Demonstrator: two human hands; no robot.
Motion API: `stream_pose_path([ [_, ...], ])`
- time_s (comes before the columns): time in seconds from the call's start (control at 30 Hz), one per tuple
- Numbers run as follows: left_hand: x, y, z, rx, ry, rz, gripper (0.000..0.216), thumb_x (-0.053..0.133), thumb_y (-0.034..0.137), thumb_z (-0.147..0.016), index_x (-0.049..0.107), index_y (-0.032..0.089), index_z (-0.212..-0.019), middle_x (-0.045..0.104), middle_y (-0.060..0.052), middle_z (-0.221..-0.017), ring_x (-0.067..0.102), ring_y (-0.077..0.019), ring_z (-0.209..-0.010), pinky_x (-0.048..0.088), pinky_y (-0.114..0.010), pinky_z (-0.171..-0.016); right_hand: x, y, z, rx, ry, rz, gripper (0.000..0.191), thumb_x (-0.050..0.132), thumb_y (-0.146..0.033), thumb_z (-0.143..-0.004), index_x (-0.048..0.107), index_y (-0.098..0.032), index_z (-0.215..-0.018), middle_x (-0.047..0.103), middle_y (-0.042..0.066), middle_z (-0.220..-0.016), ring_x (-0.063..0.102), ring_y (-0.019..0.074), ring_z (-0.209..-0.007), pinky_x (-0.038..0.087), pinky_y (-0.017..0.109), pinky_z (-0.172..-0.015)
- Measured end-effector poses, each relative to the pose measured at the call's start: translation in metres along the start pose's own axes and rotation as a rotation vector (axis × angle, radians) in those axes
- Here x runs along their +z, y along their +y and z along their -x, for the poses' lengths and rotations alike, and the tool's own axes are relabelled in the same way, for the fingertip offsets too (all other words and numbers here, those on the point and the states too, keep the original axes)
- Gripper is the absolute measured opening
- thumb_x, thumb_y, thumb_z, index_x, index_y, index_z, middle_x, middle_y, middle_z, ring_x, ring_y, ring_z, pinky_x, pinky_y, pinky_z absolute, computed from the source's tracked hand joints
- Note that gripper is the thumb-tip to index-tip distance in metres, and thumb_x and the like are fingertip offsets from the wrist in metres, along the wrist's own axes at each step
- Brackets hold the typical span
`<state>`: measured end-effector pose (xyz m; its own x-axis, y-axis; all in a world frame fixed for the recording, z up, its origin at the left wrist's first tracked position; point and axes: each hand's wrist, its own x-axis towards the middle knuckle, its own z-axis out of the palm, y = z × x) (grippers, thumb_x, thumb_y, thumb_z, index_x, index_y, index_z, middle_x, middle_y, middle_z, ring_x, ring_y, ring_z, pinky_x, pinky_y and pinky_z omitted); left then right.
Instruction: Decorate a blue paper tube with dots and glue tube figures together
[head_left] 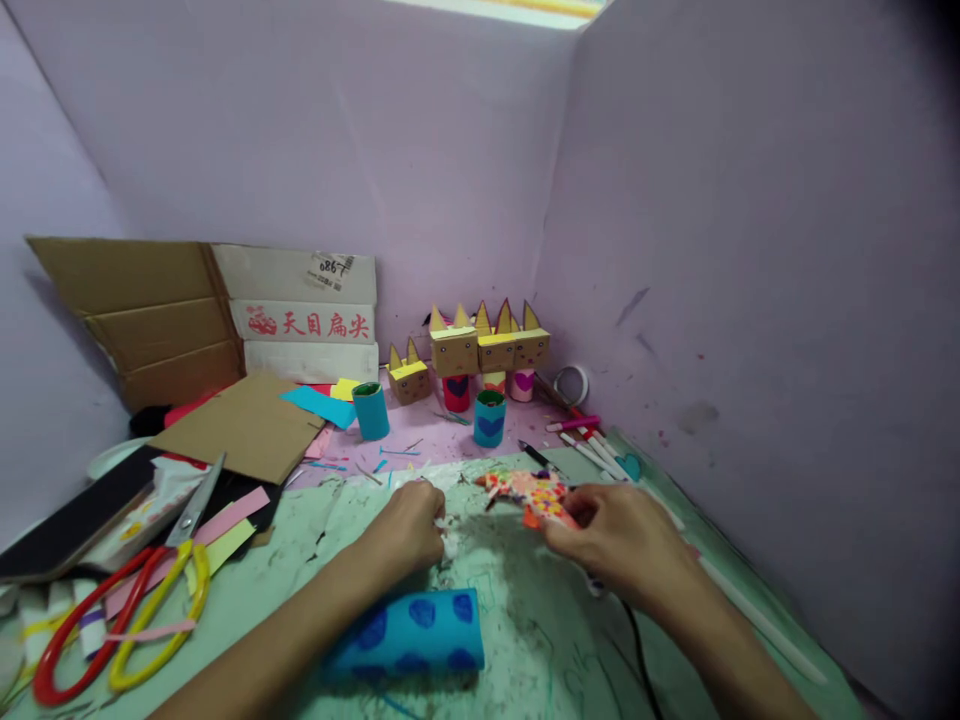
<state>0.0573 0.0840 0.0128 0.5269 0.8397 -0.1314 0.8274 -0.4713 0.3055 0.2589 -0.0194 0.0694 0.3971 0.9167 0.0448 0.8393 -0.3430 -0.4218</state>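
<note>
My right hand [619,535] is wrapped round a glue gun [529,492] with a bright floral pattern, its tip toward the left. A black cord [641,650] runs down from below that hand. My left hand [411,525] is closed just above the green table cover, facing the glue gun's tip. Some whitish bits [450,545] show beside its fingers, but what it pinches, if anything, is hidden. Beneath my left forearm lies a blue tube [420,632] with dark blue spots, on its side.
Red-and-yellow scissors [161,580] rest on paper scraps at left. Behind stand a blue tube [371,410], a blue tube with a heart [490,420] and several cardboard cat heads [454,350]. Markers [592,455] and a tape roll [571,385] lie by the right wall. Folded cardboard [165,325] leans at back left.
</note>
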Motion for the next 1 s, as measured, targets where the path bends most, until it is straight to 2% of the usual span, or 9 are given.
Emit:
stream_pose_path([
  [0.1, -0.003, 0.003, -0.001, 0.014, 0.02, 0.037, 0.019, 0.06, 0.009, -0.067, 0.073, 0.016, -0.079, 0.073, -0.009, -0.084, 0.066, -0.0234, -0.085, 0.042, -0.027, -0.069, -0.005, 0.006, -0.011, 0.037, 0.132, -0.052, 0.021, 0.062, -0.039, -0.068, 0.065, -0.022, -0.057, 0.059, 0.0, -0.047, 0.052, 0.0161, -0.046, 0.028, 0.025, -0.045],
  [0.2, -0.004, 0.008, -0.004, 0.044, 0.096, 0.089, 0.022, 0.055, 0.009, -0.074, 0.073, 0.014, -0.087, 0.073, -0.011, -0.091, 0.066, -0.0216, -0.087, 0.044, -0.026, -0.073, 0.014, 0.01, -0.029, 0.023, 0.21, 0.017, 0.026, 0.059, -0.042, -0.072, 0.065, -0.02, -0.059, 0.065, 0.004, -0.054, 0.059, 0.02, -0.056, 0.03, 0.026, -0.05],
  [0.37, -0.004, 0.011, -0.017, 0.099, 0.032, 0.054, 0.017, 0.062, 0.005, -0.063, 0.072, 0.013, -0.074, 0.073, -0.012, -0.083, 0.066, -0.0237, -0.081, 0.044, -0.027, -0.068, 0.048, 0.015, -0.046, 0.046, 0.079, 0.141, 0.032, 0.054, -0.044, -0.078, 0.07, -0.018, -0.072, 0.074, 0.012, -0.072, 0.067, 0.0272, -0.071, 0.029, 0.028, -0.05],
  [0.57, -0.006, 0.025, -0.035, 0.137, -0.006, 0.018, 0.023, 0.061, 0.008, -0.064, 0.074, 0.015, -0.081, 0.074, -0.011, -0.088, 0.066, -0.0236, -0.083, 0.045, -0.027, -0.068, 0.044, 0.016, -0.042, 0.106, 0.011, 0.204, 0.049, 0.045, -0.06, -0.084, 0.074, -0.021, -0.088, 0.076, 0.015, -0.087, 0.07, 0.0341, -0.083, 0.034, 0.031, -0.053],
  [0.7, -0.026, 0.026, -0.028, 0.105, -0.052, -0.046, 0.024, 0.061, 0.005, -0.058, 0.073, 0.015, -0.076, 0.074, -0.012, -0.083, 0.067, -0.0247, -0.08, 0.044, -0.027, -0.064, 0.04, 0.019, -0.039, 0.119, -0.037, 0.224, 0.05, 0.048, -0.063, -0.083, 0.074, -0.023, -0.096, 0.076, 0.013, -0.092, 0.069, 0.0365, -0.092, 0.041, 0.034, -0.058],
  [0.77, -0.043, 0.01, -0.013, 0.056, -0.013, -0.089, 0.027, 0.058, 0.002, -0.058, 0.072, 0.014, -0.077, 0.073, -0.014, -0.087, 0.066, -0.0258, -0.083, 0.044, -0.029, -0.067, 0.04, 0.021, -0.037, 0.111, -0.069, 0.228, 0.046, 0.052, -0.06, -0.081, 0.074, -0.024, -0.099, 0.076, 0.012, -0.096, 0.069, 0.0365, -0.093, 0.043, 0.035, -0.061],
  [0.87, -0.061, -0.036, 0.026, -0.032, 0.015, -0.151, 0.028, 0.052, 0.0, -0.059, 0.071, 0.014, -0.075, 0.072, -0.015, -0.086, 0.066, -0.0276, -0.083, 0.044, -0.031, -0.066, 0.036, 0.021, -0.033, 0.095, -0.124, 0.23, 0.041, 0.055, -0.055, -0.08, 0.074, -0.023, -0.097, 0.076, 0.013, -0.098, 0.069, 0.0378, -0.094, 0.046, 0.037, -0.063],
  [0.93, -0.063, -0.074, 0.053, -0.141, 0.036, -0.169, 0.03, 0.047, 0.002, -0.061, 0.07, 0.016, -0.073, 0.072, -0.012, -0.084, 0.066, -0.0254, -0.08, 0.045, -0.03, -0.067, 0.031, 0.015, -0.032, 0.09, -0.117, 0.223, 0.04, 0.057, -0.053, -0.08, 0.073, -0.022, -0.098, 0.076, 0.014, -0.099, 0.069, 0.0396, -0.094, 0.047, 0.04, -0.064],
  [1.0, -0.059, -0.109, 0.075, -0.163, 0.133, -0.102, 0.032, 0.044, 0.004, -0.062, 0.07, 0.019, -0.073, 0.073, -0.01, -0.09, 0.067, -0.0243, -0.089, 0.048, -0.032, -0.078, 0.026, 0.008, -0.035, 0.074, -0.046, 0.173, 0.039, 0.058, -0.051, -0.08, 0.072, -0.021, -0.101, 0.075, 0.014, -0.102, 0.069, 0.0394, -0.096, 0.048, 0.041, -0.066],
])
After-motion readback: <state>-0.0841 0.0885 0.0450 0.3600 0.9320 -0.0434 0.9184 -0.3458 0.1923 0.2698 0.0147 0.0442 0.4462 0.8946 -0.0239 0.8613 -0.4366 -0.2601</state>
